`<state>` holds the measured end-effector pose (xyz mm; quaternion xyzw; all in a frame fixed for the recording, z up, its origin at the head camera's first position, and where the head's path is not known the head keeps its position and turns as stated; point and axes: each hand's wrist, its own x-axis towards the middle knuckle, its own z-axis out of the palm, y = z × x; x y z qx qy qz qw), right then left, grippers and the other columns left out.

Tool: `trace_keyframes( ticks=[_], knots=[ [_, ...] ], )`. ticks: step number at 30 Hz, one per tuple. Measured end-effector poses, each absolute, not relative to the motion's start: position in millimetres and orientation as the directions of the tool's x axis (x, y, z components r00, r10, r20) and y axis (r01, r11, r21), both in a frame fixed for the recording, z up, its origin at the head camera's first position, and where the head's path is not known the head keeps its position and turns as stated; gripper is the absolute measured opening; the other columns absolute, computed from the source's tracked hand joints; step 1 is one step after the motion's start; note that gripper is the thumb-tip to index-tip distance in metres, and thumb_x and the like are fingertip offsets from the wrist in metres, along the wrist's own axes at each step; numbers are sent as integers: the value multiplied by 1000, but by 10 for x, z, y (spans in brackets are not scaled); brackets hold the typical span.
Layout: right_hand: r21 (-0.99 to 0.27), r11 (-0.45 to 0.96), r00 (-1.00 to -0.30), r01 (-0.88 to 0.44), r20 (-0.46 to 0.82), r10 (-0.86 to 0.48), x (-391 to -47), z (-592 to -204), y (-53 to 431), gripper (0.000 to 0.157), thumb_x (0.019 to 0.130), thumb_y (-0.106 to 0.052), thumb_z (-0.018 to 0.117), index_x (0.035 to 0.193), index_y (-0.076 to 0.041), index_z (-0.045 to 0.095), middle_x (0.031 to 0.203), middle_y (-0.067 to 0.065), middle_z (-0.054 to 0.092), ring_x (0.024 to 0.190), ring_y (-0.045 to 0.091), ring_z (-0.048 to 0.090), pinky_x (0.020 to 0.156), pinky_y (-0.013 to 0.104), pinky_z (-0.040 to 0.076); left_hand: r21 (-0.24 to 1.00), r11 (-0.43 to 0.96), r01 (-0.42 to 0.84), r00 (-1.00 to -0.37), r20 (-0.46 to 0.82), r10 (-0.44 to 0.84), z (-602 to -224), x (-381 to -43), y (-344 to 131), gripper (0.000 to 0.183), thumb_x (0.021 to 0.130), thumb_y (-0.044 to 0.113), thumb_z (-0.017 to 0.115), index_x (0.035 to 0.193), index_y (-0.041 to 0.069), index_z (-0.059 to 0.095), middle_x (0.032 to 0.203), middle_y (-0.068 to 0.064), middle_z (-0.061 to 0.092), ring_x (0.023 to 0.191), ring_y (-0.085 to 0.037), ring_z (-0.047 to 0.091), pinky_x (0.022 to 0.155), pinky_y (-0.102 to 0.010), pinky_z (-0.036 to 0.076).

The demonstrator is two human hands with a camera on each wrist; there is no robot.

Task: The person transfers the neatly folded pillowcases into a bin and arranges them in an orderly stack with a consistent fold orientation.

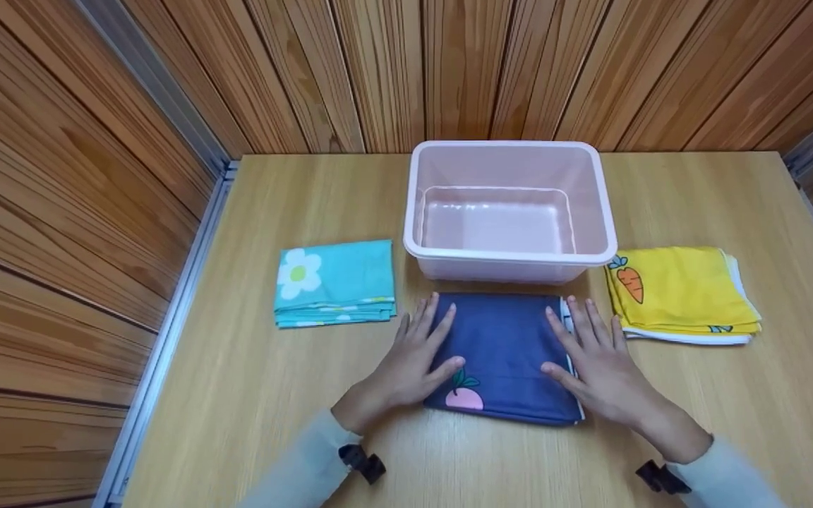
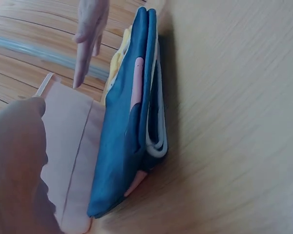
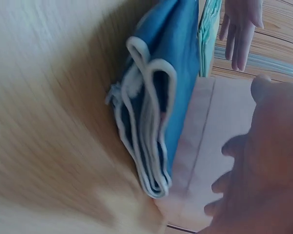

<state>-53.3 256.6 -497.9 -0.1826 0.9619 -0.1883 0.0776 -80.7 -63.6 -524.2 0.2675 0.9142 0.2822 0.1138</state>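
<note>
Navy cloth (image 1: 502, 335): folded, lower centre of head view
Left hand (image 1: 413, 361): fingers straight, spread apart over navy cloth's left edge
Right hand (image 1: 603, 370): likewise, over right edge
Pink bin (image 1: 509, 257): upper centre, close behind navy cloth
Turquoise cloth (image 1: 350, 271): folded, centre left
Yellow cloth (image 1: 689, 289): folded, centre right, beside right hand

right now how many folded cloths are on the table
3: a teal cloth left of the pink bin, a navy cloth in front of it, and a yellow cloth to its right. Any tucked underneath these would be hidden.
</note>
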Motion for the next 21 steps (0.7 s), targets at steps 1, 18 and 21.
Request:
trace_keyframes(
  ticks=[1, 18, 21],
  knots=[
    [-388, 870, -926, -305, -93, -366, -536, -4993, 2560, 77, 102, -47, 57, 163, -13, 24, 168, 24, 5, 152, 49, -1, 115, 73, 0, 601, 692, 399, -834, -74, 546, -5251, -798, -637, 77, 105, 49, 48, 165, 16, 12, 171, -15, -4, 156, -36, -3, 121, -63, 4],
    [-498, 865, -969, -60, -178, -170, -547, -5159, 2488, 85, 105, -52, 48, 162, 1, 13, 159, 35, 21, 137, 51, 30, 107, 71, 33, 877, 477, -56, -841, -299, 451, -5238, -763, -660, 80, 104, 50, 50, 165, 19, 11, 171, -10, -7, 156, -32, -2, 122, -58, 13],
    [-530, 848, -974, -19, -183, -136, -552, -5178, 2478, 86, 105, -50, 49, 161, 3, 11, 154, 37, 28, 134, 51, 33, 106, 70, 34, 895, 423, -143, -846, -332, 417, -5228, -778, -664, 76, 104, 47, 51, 165, 19, 15, 171, -10, 0, 157, -30, 2, 123, -54, 15]
  ],
)
